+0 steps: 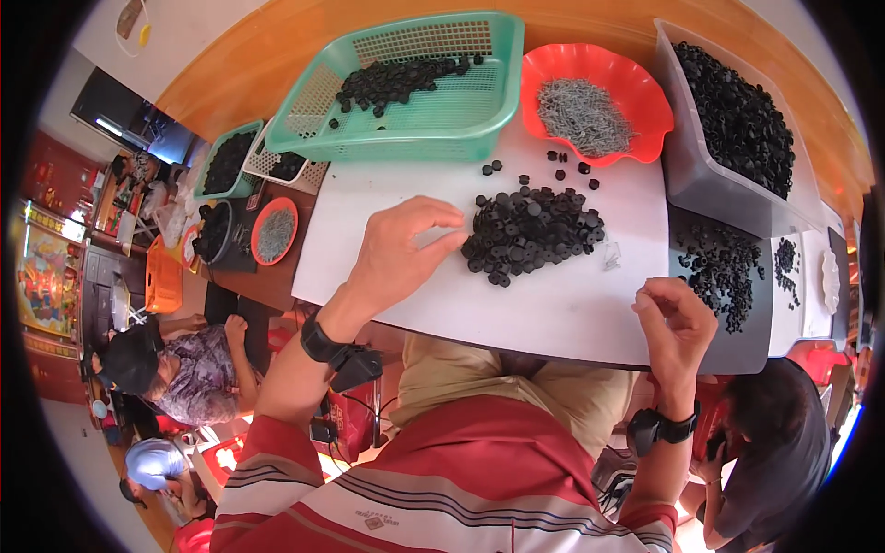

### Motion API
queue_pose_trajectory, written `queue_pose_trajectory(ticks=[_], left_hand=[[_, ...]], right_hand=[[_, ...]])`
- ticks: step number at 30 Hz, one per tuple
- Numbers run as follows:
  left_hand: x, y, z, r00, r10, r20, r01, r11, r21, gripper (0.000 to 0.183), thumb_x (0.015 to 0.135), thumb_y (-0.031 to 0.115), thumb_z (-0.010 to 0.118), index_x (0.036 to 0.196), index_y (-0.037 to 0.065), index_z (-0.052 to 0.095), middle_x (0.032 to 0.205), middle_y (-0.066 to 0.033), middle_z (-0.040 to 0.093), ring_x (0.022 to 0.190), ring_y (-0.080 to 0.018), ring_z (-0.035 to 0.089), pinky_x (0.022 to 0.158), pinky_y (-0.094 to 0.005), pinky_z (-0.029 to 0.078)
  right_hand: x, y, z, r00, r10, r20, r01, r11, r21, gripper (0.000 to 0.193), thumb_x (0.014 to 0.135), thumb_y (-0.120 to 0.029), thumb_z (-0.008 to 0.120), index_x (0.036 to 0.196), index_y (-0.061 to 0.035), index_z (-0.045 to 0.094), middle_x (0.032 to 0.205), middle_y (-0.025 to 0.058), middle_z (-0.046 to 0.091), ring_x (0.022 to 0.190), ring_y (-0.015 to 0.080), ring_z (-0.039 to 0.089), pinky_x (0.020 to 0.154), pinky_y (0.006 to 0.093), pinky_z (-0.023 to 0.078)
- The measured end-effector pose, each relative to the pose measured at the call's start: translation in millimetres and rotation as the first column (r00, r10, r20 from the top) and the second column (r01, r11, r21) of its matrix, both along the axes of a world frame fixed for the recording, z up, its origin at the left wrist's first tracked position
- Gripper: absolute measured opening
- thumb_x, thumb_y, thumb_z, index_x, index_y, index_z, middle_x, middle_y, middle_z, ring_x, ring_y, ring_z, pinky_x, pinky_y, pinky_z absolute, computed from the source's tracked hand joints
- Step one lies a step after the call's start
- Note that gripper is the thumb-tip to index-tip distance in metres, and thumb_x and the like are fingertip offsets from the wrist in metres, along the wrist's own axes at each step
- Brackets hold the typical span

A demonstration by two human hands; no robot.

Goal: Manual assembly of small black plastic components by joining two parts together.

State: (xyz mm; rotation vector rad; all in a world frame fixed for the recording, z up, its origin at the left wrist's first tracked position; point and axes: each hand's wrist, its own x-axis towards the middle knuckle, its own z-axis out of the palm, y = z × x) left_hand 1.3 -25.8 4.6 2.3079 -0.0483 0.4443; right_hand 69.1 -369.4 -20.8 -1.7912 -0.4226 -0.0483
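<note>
A heap of small round black plastic parts [525, 235] lies on the white tabletop [387, 189] before me. My left hand [406, 249] is at the heap's left edge, its thumb and forefinger apart and nothing visible between them. Over the table's front edge, on the right, my right hand [678, 323] is closed, thumb and fingertips pinched together. Whatever is in that pinch is too small to make out. Several thin silver nails or pins [611, 256] lie just right of the heap. A few black parts are scattered behind it.
Behind the heap stand a green basket [396, 143] with black parts, a red bowl [654, 101] of silver pins and a clear bin [710, 175] full of black pieces. More black pieces [724, 276] lie to the right. People sit at left [198, 378] and right [784, 442].
</note>
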Motion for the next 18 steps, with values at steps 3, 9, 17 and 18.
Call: queue_pose_trajectory(ticks=[3, 9, 17, 18], left_hand=[[-14, 9, -14, 0.998, 0.019, -0.065, -0.015, 0.998, 0.059, 0.022, 0.079, 0.001, 0.081, 0.1, 0.001, 0.074, 0.106, -0.0124, 0.075, 0.098, -0.0258, 0.072, 0.088, -0.0338, 0.056], [-18, 8, -28, 0.999, 0.022, 0.035, -0.029, 0.976, 0.216, 0.024, 0.077, 0.001, 0.082, 0.101, 0.003, 0.075, 0.106, -0.0118, 0.074, 0.096, -0.0286, 0.071, 0.085, -0.0352, 0.057], [-22, -3, -23, 0.995, 0.099, -0.014, -0.096, 0.988, 0.119, 0.021, 0.078, 0.0, 0.081, 0.099, 0.004, 0.076, 0.102, -0.0112, 0.074, 0.092, -0.0237, 0.071, 0.078, -0.0319, 0.057], [-23, -7, -21, 0.989, 0.132, -0.068, -0.129, 0.991, 0.042, 0.02, 0.08, -0.001, 0.08, 0.099, 0.003, 0.076, 0.102, -0.0111, 0.073, 0.092, -0.021, 0.071, 0.077, -0.0302, 0.056]], right_hand=[[-5, 6, 3, 0.999, 0.037, 0.01, -0.038, 0.999, 0.02, 0.011, 0.086, 0.008, 0.07, 0.096, 0.003, 0.071, 0.091, 0.0054, 0.072, 0.082, 0.01, 0.065, 0.074, 0.0237, 0.052], [-15, 20, 2, 0.992, 0.105, 0.064, -0.108, 0.993, 0.047, 0.012, 0.084, 0.01, 0.071, 0.094, 0.0029, 0.071, 0.091, 0.0103, 0.072, 0.083, 0.0161, 0.067, 0.075, 0.0265, 0.053], [-21, 34, -1, 0.981, 0.17, 0.093, -0.176, 0.983, 0.054, 0.015, 0.081, 0.011, 0.074, 0.093, 0.0022, 0.072, 0.091, 0.0122, 0.073, 0.084, 0.0191, 0.069, 0.074, 0.0279, 0.053], [-20, 34, -2, 0.981, 0.17, 0.091, -0.176, 0.982, 0.062, 0.015, 0.081, 0.011, 0.074, 0.093, 0.002, 0.072, 0.091, 0.0123, 0.074, 0.084, 0.0192, 0.069, 0.074, 0.0279, 0.053]])
